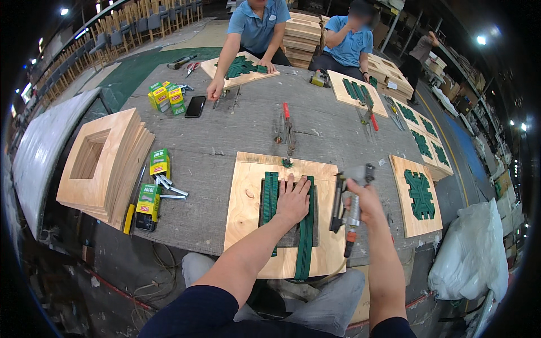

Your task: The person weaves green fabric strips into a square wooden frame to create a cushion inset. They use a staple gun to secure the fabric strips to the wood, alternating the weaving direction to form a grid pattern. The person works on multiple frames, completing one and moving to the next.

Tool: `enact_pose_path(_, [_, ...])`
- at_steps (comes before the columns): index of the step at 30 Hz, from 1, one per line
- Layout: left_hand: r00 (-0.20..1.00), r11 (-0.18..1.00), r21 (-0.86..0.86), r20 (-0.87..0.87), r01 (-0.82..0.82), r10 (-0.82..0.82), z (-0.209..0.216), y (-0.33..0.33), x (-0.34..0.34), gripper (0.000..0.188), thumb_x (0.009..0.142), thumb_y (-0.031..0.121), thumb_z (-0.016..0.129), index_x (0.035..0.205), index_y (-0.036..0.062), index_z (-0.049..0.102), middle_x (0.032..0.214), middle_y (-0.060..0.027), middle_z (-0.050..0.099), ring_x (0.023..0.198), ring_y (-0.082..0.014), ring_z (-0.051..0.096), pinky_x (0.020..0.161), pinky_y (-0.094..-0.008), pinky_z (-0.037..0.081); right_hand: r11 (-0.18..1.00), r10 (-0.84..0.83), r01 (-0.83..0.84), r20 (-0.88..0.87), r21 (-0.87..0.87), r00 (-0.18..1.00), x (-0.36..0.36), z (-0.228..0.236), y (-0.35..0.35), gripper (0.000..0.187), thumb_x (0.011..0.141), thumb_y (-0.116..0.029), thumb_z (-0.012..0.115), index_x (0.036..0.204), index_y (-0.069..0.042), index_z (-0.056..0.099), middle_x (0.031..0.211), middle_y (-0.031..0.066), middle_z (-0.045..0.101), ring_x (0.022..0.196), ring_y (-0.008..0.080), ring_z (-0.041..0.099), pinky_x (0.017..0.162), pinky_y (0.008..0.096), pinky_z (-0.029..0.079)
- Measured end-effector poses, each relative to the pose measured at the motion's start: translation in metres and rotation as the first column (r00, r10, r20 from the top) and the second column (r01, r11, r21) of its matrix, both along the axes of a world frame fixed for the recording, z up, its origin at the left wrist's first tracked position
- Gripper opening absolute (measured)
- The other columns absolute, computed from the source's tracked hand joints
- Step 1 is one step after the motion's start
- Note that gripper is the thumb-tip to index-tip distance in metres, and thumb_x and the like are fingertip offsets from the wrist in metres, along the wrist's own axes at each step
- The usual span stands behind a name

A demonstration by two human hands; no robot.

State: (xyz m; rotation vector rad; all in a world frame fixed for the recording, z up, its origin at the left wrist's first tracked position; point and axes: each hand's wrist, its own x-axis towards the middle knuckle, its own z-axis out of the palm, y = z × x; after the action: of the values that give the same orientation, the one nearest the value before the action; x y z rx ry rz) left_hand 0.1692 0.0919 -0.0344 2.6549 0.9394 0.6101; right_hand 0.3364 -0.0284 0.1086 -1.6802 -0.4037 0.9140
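In front of me lies a square plywood panel point(242, 208) with a rectangular opening, its near edge over my lap. Two green webbing straps run lengthwise across the opening: a left strap point(271, 191) and a longer right strap point(305, 242) reaching the near edge. My left hand point(293, 203) rests flat on the straps, fingers stretched toward the far side. Just right of the panel, my right hand point(367, 201) is wrapped round a pneumatic staple gun point(354, 211), held apart from the straps. A small green scrap point(287, 163) sits at the panel's far edge.
Plywood frames point(104, 163) are stacked at left beside staple boxes point(148, 200) and loose staple strips point(172, 188). A panel with woven green straps point(420, 194) lies at right. Red-handled tools point(286, 124) and a phone point(195, 107) lie farther off. Two co-workers sit across the table.
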Motion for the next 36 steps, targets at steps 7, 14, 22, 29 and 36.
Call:
enact_pose_path(7, [0.996,1.000,-0.023,0.083,0.016,-0.014,0.003,-0.002,0.000,0.054,0.101,0.027,0.057,0.151,0.0109,0.049,0.162,-0.0097,0.041,0.152,-0.0425,0.029,0.125,-0.0592,0.020,0.979,0.113,-0.111,0.003,-0.169,0.994,-0.017,-0.033,0.064,0.030,0.094,-0.029,0.077,0.106,-0.004,0.065,0.090,0.0069,0.066,0.056,0.0187,0.061,0.047,0.0351,0.050])
enact_pose_path(14, [0.993,1.000,-0.026,0.121,0.005,-0.002,0.000,0.002,-0.004,0.053,0.099,0.025,0.058,0.150,0.0100,0.051,0.160,-0.0102,0.043,0.151,-0.0421,0.031,0.125,-0.0589,0.021,0.966,0.156,-0.150,0.011,-0.211,0.988,-0.022,-0.046,0.079,0.027,0.095,-0.032,0.076,0.100,-0.006,0.067,0.088,0.0040,0.067,0.060,0.0176,0.061,0.051,0.0364,0.050])
enact_pose_path(22, [0.991,0.999,-0.036,0.135,0.011,-0.006,-0.002,0.002,-0.004,0.054,0.098,0.023,0.058,0.150,0.0099,0.051,0.160,-0.0098,0.043,0.152,-0.0422,0.031,0.125,-0.0583,0.020,0.962,0.167,-0.152,0.048,-0.227,0.985,-0.025,-0.052,0.085,0.023,0.095,-0.026,0.075,0.099,-0.005,0.066,0.080,0.0051,0.064,0.053,0.0162,0.057,0.047,0.0355,0.048])
enact_pose_path(29, [0.988,0.998,-0.058,0.151,0.002,0.007,-0.006,0.007,-0.006,0.053,0.095,0.018,0.059,0.147,0.0086,0.055,0.158,-0.0106,0.047,0.152,-0.0407,0.030,0.127,-0.0573,0.019,0.970,0.173,-0.159,0.062,-0.186,0.983,-0.037,-0.048,0.086,0.020,0.096,-0.022,0.073,0.100,-0.005,0.063,0.078,0.0035,0.061,0.051,0.0141,0.055,0.044,0.0350,0.046])
enact_pose_path(36, [0.978,0.992,-0.123,0.208,0.029,-0.002,-0.003,0.004,-0.006,0.046,0.089,0.012,0.062,0.135,0.0048,0.067,0.154,-0.0140,0.050,0.151,-0.0400,0.033,0.127,-0.0554,0.020,0.959,0.181,-0.160,0.070,-0.234,0.981,-0.034,-0.051,0.085,0.020,0.096,-0.022,0.074,0.098,-0.005,0.064,0.077,0.0030,0.062,0.051,0.0140,0.055,0.043,0.0341,0.045])
